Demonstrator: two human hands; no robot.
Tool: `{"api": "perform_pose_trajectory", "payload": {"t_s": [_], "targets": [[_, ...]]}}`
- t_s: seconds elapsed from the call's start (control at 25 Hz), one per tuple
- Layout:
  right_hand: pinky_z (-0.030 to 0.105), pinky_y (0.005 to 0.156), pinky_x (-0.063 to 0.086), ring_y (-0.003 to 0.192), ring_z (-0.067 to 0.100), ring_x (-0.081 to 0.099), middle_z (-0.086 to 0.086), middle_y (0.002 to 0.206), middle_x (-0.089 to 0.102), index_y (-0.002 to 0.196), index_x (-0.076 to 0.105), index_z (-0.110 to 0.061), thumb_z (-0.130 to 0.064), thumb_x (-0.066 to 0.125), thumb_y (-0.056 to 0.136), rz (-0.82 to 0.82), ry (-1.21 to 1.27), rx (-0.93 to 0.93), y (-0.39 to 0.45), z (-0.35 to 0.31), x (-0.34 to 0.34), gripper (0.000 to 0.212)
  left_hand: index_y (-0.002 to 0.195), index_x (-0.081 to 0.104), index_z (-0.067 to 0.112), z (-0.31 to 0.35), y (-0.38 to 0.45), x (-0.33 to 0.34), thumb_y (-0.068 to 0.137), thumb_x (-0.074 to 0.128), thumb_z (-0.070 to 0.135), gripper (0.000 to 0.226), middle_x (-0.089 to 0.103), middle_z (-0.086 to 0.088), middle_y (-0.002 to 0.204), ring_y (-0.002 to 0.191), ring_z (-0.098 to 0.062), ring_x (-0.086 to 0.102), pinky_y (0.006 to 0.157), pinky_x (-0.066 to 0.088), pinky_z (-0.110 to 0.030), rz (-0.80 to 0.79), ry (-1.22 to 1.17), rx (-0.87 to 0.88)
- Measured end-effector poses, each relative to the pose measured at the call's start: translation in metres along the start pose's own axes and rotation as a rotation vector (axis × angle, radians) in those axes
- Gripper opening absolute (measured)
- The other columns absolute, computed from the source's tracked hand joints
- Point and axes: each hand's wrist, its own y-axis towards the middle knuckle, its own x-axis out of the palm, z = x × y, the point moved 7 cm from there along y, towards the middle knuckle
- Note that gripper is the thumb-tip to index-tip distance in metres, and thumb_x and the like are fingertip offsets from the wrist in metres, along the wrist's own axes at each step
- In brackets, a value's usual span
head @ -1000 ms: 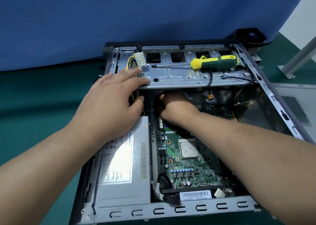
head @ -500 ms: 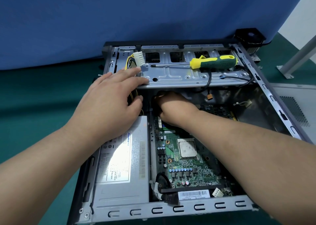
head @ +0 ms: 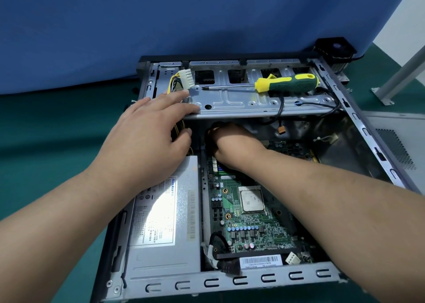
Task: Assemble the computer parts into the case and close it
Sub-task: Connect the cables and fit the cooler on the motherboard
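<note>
The open computer case (head: 230, 279) lies flat on a green table (head: 46, 146), in front of a blue backdrop (head: 161, 15). Inside it, the grey power supply (head: 165, 245) fills the left side and the green motherboard (head: 248, 224) sits to its right, with 1 square processor (head: 251, 198) near the board's middle. Across the far end runs a metal drive bracket (head: 253, 100). A yellow-and-green screwdriver (head: 287, 84) lies on that bracket, tip pointing left toward a white connector (head: 185, 78) whose yellow and black wires drop toward the power supply.

The left hand (head: 147, 139) lies with fingers straight and spread, fingertips resting on the bracket's near left corner and thumb beside the wires; it covers the far end of the power supply. The right hand (head: 232, 144) reaches under the bracket's front edge at the far end of the motherboard, fingers curled round something black. What that black thing is cannot be told, since the hand and the bracket's shadow hide most of it. The right forearm crosses above the board's right half.

A black cable (head: 279, 109) hangs over the bracket edge. Outside the case, a black fan (head: 335, 49) sits at the far right corner, and a grey perforated side panel (head: 395, 146) is cut off at the right edge, near a metal leg (head: 400, 72).
</note>
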Motion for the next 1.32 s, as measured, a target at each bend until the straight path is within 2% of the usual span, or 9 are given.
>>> {"api": "perform_pose_trajectory", "payload": {"t_s": [0.2, 0.36, 0.48, 0.72, 0.92, 1.04, 1.2, 1.32], "targets": [[0.030, 0.080, 0.045, 0.110, 0.035, 0.063, 0.011, 0.123, 0.066, 0.115, 0.068, -0.016, -0.011, 0.060, 0.087, 0.001, 0.010, 0.013, -0.001, 0.001, 0.000, 0.029, 0.141, 0.053, 0.041, 0.001, 0.000, 0.000, 0.096, 0.054, 0.033, 0.046, 0.035, 0.022, 0.159, 0.146, -0.001, 0.030, 0.126, 0.013, -0.034, -0.007, -0.004, -0.001], [0.036, 0.090, 0.052, 0.113, 0.037, 0.062, 0.012, 0.125, 0.066, 0.117, 0.068, -0.019, -0.011, 0.061, 0.087, -0.026, 0.072, 0.068, 0.001, 0.004, -0.001, 0.032, 0.141, 0.053, 0.041, 0.001, 0.000, -0.001, 0.096, 0.053, 0.034, 0.046, 0.035, 0.022, 0.159, 0.146, 0.000, 0.030, 0.126, 0.013, -0.034, -0.004, -0.004, -0.002], [0.037, 0.091, 0.051, 0.114, 0.037, 0.061, 0.011, 0.127, 0.064, 0.120, 0.068, -0.021, -0.010, 0.061, 0.087, -0.036, 0.080, 0.070, 0.000, 0.004, -0.001, 0.035, 0.141, 0.053, 0.041, 0.000, 0.001, 0.000, 0.096, 0.054, 0.034, 0.046, 0.035, 0.022, 0.159, 0.146, -0.001, 0.030, 0.127, 0.013, -0.034, -0.006, -0.004, -0.001], [0.034, 0.095, 0.049, 0.116, 0.035, 0.061, 0.013, 0.127, 0.065, 0.118, 0.069, -0.015, -0.015, 0.062, 0.092, -0.047, 0.087, 0.109, 0.006, 0.006, 0.003, 0.026, 0.141, 0.053, 0.041, 0.000, 0.001, -0.001, 0.096, 0.054, 0.032, 0.046, 0.035, 0.022, 0.159, 0.146, -0.001, 0.030, 0.126, 0.012, -0.032, -0.004, 0.001, 0.001], [0.027, 0.089, 0.044, 0.118, 0.032, 0.060, 0.011, 0.129, 0.063, 0.121, 0.067, -0.017, -0.021, 0.064, 0.093, -0.065, 0.119, 0.110, 0.005, 0.010, 0.004, 0.028, 0.141, 0.053, 0.041, 0.000, 0.000, -0.001, 0.096, 0.054, 0.032, 0.047, 0.036, 0.022, 0.158, 0.145, -0.002, 0.031, 0.126, 0.013, -0.032, -0.001, -0.001, -0.001], [0.028, 0.092, 0.044, 0.121, 0.032, 0.058, 0.010, 0.133, 0.061, 0.124, 0.065, -0.019, -0.018, 0.064, 0.092, -0.070, 0.139, 0.095, 0.003, 0.012, 0.002, 0.032, 0.141, 0.053, 0.041, 0.001, 0.000, -0.001, 0.096, 0.054, 0.031, 0.046, 0.036, 0.022, 0.158, 0.145, -0.002, 0.031, 0.126, 0.012, -0.032, 0.003, -0.003, -0.003], [0.028, 0.089, 0.046, 0.114, 0.032, 0.061, 0.010, 0.125, 0.064, 0.116, 0.069, -0.018, -0.014, 0.062, 0.089, -0.062, 0.131, 0.106, 0.005, 0.008, 0.005, 0.028, 0.141, 0.053, 0.041, 0.001, 0.001, -0.001, 0.095, 0.053, 0.031, 0.047, 0.036, 0.022, 0.158, 0.145, -0.001, 0.030, 0.126, 0.012, -0.031, 0.007, 0.005, -0.003], [0.029, 0.090, 0.048, 0.114, 0.032, 0.062, 0.011, 0.124, 0.066, 0.113, 0.070, -0.017, -0.017, 0.064, 0.090, -0.048, 0.153, 0.153, 0.006, 0.009, 0.006, 0.024, 0.141, 0.054, 0.041, 0.001, 0.000, -0.002, 0.094, 0.053, 0.030, 0.048, 0.036, 0.023, 0.158, 0.141, 0.001, 0.027, 0.123, 0.009, -0.026, 0.018, 0.001, -0.005]]}}
